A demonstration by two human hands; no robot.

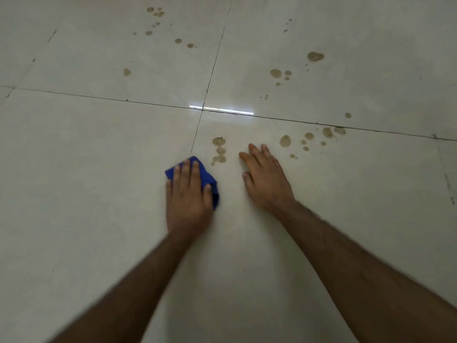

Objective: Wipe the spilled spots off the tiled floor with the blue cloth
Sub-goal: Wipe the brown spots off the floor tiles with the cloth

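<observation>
My left hand point(189, 194) presses flat on a bunched blue cloth point(209, 180) lying on the pale tiled floor point(99, 169). The cloth shows past my fingertips and on the hand's right side. Just beyond it, to the right, sits a small cluster of brown spilled spots point(219, 149). My right hand point(265, 178) rests palm down on the floor, fingers spread, holding nothing. More brown spots point(285, 141) lie right of its fingertips. Further spots point(315, 56) dot the far right tile, and others point(158, 14) the far left tile.
Dark grout lines cross at a point point(202, 108) ahead of my hands. A bright strip of reflected light point(222, 110) lies along the grout there. Plain floor tile extends to the left and toward me.
</observation>
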